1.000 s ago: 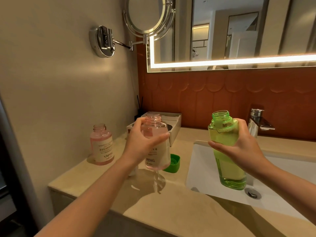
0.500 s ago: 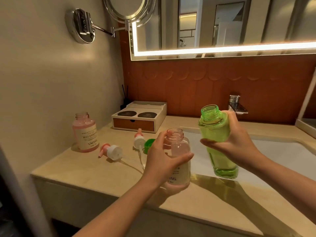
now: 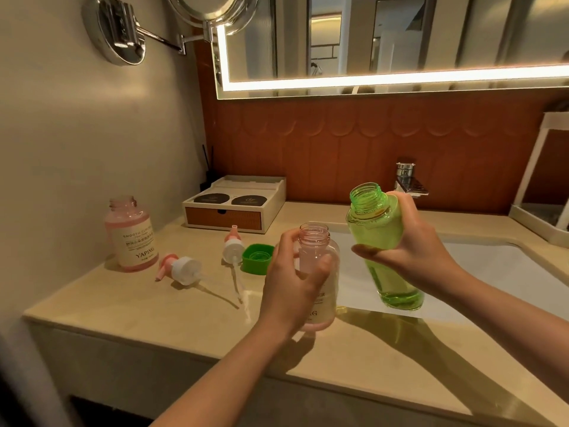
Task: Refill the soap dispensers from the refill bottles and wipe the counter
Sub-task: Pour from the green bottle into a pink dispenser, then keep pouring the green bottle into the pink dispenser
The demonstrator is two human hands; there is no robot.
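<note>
Left hand: grips open pink plastic dispenser bottle.
Right hand: grips uncapped green translucent refill bottle.
Risk: narrow necks misaligned, soap spills onto beige counter.

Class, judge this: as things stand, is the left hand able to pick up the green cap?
Probably not: the left hand grips the pink bottle, though the green cap lies uncovered nearby.

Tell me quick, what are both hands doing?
Left hand: holding the clear pink plastic dispenser bottle.
Right hand: holding the green see-through plastic refill bottle.
</note>
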